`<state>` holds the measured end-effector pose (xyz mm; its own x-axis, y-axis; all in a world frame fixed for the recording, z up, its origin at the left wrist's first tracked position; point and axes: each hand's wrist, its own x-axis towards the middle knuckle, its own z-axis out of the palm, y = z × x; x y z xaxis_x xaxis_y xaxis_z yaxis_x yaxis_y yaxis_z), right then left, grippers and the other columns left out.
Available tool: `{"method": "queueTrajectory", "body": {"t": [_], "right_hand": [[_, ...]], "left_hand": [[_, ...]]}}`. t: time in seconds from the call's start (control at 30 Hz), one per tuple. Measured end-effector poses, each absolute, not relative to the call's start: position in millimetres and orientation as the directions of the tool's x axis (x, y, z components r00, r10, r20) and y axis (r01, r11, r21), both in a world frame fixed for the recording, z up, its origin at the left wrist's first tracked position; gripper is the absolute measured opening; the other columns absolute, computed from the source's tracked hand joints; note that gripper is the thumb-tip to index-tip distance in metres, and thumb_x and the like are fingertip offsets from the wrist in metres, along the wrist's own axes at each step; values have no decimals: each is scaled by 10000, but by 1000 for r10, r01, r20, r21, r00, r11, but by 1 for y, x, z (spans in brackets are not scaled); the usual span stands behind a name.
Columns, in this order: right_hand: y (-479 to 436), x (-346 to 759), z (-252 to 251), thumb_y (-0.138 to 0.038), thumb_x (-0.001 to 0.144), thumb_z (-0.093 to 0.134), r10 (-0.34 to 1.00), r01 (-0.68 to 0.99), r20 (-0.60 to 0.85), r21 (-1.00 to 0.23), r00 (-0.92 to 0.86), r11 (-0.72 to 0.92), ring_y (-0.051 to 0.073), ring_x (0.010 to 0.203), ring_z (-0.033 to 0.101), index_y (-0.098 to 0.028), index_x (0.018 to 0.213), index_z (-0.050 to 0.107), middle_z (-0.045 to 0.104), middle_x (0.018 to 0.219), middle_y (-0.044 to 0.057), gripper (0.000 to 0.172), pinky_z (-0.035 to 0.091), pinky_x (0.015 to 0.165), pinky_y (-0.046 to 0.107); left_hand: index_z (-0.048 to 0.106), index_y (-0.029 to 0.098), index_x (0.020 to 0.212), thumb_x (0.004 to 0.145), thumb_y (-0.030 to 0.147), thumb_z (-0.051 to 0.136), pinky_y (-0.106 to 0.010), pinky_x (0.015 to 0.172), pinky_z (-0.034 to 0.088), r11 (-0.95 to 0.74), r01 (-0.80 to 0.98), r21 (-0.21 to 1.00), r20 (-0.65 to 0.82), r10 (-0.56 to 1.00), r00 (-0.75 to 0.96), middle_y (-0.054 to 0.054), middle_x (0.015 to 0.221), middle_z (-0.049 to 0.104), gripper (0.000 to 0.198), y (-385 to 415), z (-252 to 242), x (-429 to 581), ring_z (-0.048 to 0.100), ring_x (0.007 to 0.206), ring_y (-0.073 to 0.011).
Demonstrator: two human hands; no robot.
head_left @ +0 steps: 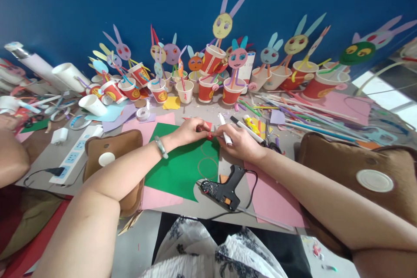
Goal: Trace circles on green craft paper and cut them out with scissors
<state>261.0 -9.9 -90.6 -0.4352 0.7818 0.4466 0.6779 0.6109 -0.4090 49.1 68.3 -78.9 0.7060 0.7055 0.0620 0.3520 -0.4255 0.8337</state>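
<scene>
My left hand (193, 132) rests at the top edge of a green paper sheet (172, 165), its fingers pinched on a small red piece (210, 135) whose shape is partly hidden. Close beside it, my right hand (241, 142) grips a white marker (224, 128), and its fingertips reach the same red piece. Two round outlines show on the green sheet near its right edge. A black glue gun (224, 187) lies just below my right hand, its nozzle pointing left over the sheet's corner. A black-capped marker (246, 129) lies behind my right hand.
Paper cups with paper rabbit faces, such as a red cup (232, 93), line the blue wall. Brown cushions (342, 169) flank the work. A power strip (73, 156) lies left, pipe cleaners (302, 115) right. At the far left is another person's arm (11, 156).
</scene>
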Motion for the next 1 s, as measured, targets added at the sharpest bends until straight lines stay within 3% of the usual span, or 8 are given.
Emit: {"method": "queueTrajectory", "body": {"t": [0.13, 0.27, 0.47, 0.73, 1.0], "right_hand": [[-11, 261, -90, -191, 911, 525, 777, 674, 439, -404, -451, 619, 234, 832, 712, -229, 1024, 547, 742, 943, 80, 121, 551, 720, 335], [-11, 260, -89, -175, 896, 536, 789, 670, 421, -427, -448, 607, 229, 831, 710, -237, 1013, 540, 742, 940, 72, 133, 547, 718, 330], [-12, 261, -89, -202, 903, 535, 793, 684, 428, -416, -434, 599, 240, 811, 708, -240, 998, 554, 732, 906, 78, 104, 550, 705, 346], [-13, 259, -85, -201, 908, 519, 813, 679, 405, -455, -418, 576, 246, 789, 713, -245, 1005, 565, 736, 900, 79, 116, 555, 677, 353], [-13, 258, -85, -195, 909, 520, 813, 681, 400, -452, -423, 576, 245, 813, 721, -260, 1000, 548, 738, 913, 71, 115, 561, 696, 352]], "left_hand": [[728, 121, 897, 845, 171, 671, -242, 652, 469, -532, 355, 769, 170, 705, 689, -79, 898, 733, 92, 67, -66, 44, 631, 718, -127], [743, 153, 901, 850, 110, 605, -270, 713, 486, -687, 364, 629, 272, 633, 725, -66, 888, 736, 153, 61, -45, 38, 644, 752, -141], [755, 180, 858, 831, 103, 541, -300, 698, 456, -857, 396, 330, 107, 450, 887, -67, 827, 710, 229, 55, -23, 25, 631, 749, -179], [721, 242, 1160, 824, 96, 540, -312, 722, 474, -865, 399, 306, 4, 420, 908, -60, 864, 691, 409, 53, -28, 18, 651, 787, -201], [733, 182, 959, 847, 184, 611, -321, 746, 502, -777, 454, 436, -6, 502, 865, -56, 741, 665, 166, 48, -39, 19, 658, 708, -196]]}}
